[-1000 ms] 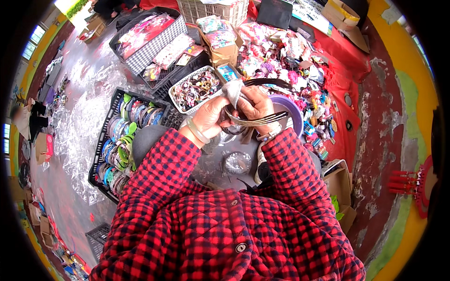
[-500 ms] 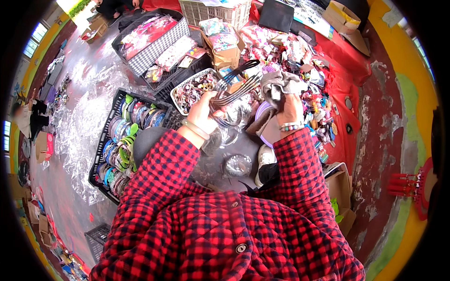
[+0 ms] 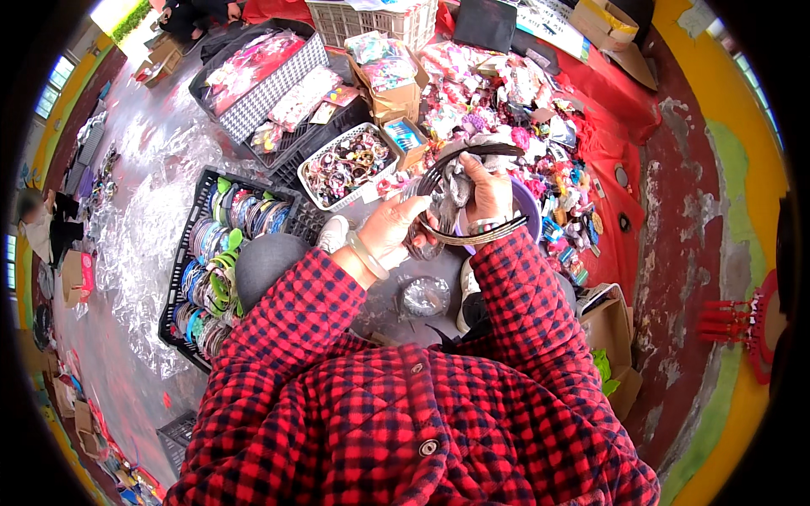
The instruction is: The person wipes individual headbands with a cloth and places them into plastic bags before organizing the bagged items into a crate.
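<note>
Bundle of thin dark headbands [image 3: 472,156] held up at frame centre, above the purple bowl [image 3: 533,215], arcs bunched together. A clear crinkled plastic bag [image 3: 445,192] hangs with them between both hands.

Right hand [image 3: 492,192]: fingers curled shut around the bag and the bands, thumb on top. More bands loop round the wrist [image 3: 494,234] just above the red checked sleeve [image 3: 515,287].

Left hand [image 3: 395,228]: closed on the lower end of the bag and bands, knuckles toward camera, pale bangle [image 3: 364,255] on the wrist. Both hands nearly touching; exact finger gap hidden by plastic.

Around them: white basket [image 3: 314,160] of mixed hair ties just left of the hands. Black crate [image 3: 196,198] of coloured headbands further left, beside a grey-clad knee [image 3: 266,263]. Pile of mixed hair accessories [image 3: 523,93] on red cloth [image 3: 620,110] behind and to the right. Clear plastic sheeting [image 3: 143,194] on the floor at left. Cardboard box [image 3: 607,320] at lower right, beside the right elbow.
</note>
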`<state>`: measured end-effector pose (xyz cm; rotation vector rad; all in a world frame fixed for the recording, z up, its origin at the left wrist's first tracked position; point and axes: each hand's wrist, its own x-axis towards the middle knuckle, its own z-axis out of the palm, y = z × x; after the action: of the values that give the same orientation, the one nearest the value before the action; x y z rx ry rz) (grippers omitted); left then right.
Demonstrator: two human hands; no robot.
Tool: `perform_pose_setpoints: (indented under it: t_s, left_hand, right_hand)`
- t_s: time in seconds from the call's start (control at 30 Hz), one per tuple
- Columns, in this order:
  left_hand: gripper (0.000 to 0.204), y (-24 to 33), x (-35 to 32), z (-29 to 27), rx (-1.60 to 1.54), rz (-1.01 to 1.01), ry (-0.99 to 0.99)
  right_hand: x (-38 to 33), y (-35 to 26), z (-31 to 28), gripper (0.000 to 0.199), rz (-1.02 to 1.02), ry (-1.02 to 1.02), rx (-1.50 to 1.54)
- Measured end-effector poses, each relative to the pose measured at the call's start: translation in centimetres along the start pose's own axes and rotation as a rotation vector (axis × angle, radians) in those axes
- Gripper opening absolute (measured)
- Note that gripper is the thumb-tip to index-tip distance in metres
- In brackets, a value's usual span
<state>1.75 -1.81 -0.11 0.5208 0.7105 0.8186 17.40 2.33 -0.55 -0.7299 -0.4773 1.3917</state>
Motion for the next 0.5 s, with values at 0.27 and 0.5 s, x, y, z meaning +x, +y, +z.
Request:
perform_pose_setpoints:
  t_s: [0.27,0.5]
  left_hand:
    - [0.014,0.0,1.5,-1.6,-0.184,0.047,0.054]
    - [0.016,1.1,1.9,-2.4,-0.368,0.197,0.084]
  right_hand:
    - [1.6,0.3,-3.7,0.022,0.184,-0.034,-0.081]
    - [-1.5,-3.4,1.9,0.024,0.141,-0.011,0.140]
